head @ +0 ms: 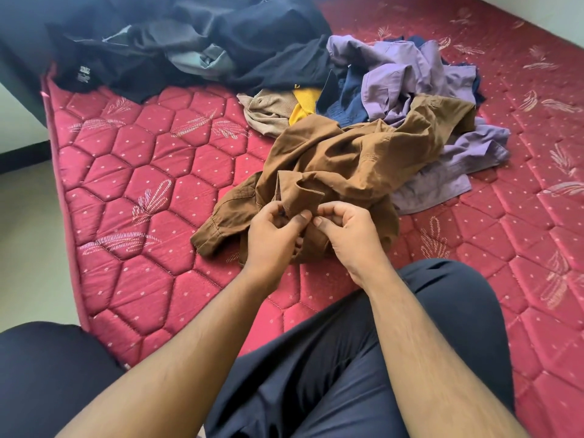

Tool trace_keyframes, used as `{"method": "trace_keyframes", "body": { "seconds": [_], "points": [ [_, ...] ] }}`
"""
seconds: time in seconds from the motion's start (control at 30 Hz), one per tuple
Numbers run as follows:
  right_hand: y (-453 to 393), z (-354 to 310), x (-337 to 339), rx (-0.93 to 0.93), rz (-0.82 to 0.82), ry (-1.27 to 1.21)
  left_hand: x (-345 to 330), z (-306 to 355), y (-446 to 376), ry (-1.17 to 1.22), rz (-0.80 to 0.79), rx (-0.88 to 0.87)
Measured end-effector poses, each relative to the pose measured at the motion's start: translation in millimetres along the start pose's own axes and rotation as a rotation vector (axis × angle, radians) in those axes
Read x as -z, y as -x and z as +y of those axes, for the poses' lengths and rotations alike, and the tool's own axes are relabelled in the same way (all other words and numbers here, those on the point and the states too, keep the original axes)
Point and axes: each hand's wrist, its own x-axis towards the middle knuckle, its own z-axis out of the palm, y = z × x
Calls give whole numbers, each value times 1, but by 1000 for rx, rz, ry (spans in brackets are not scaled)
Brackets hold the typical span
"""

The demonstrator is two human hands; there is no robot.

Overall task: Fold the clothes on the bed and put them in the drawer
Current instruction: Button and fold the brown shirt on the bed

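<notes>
A person is sitting at the edge of a red quilted mattress (151, 172), one knee in dark trousers (347, 358) resting on it, and both bare forearms are reaching forward to a crumpled brown shirt (344, 159). The left hand (271, 232) is pinching a cuff-like edge of the brown shirt between thumb and curled fingers, and the right hand (347, 229) is pinching the same edge just beside it, thumb tips nearly touching (the fabric between the two hands is bunched, so what exactly the fingertips are working at cannot be told). The gripped edge is lying at the near end of the shirt, closest to the person, while the bulk of the garment is spreading away from the hands, up and to the right, with one sleeve trailing out to the left on the mattress.

Beyond the brown shirt a lilac shirt (410, 77) is lying rumpled, partly under the brown one on its right side. To its left a navy garment (350, 99), a yellow garment (305, 105) and a beige ribbed garment (268, 112) are lying bunched together, touching one another. Farther back, along the far left edge of the mattress, a heap of black clothes (196, 42) is lying spread out.
</notes>
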Motion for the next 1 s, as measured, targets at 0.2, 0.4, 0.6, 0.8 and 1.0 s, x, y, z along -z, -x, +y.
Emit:
{"method": "trace_keyframes", "body": {
  "seconds": [0.2,0.4,0.6,0.8,1.0],
  "points": [
    [7,-2,2,131,69,281,-5,-7,4,-206,76,-253],
    [12,3,-18,206,282,596,-15,-12,14,-259,60,-367],
    [11,-2,0,204,113,362,-4,-8,5,-252,221,41],
    [8,5,9,379,-50,457,6,9,8,1,8,182],
    [3,-1,12,325,-168,468,17,14,11,57,-127,202]
  ]
}}
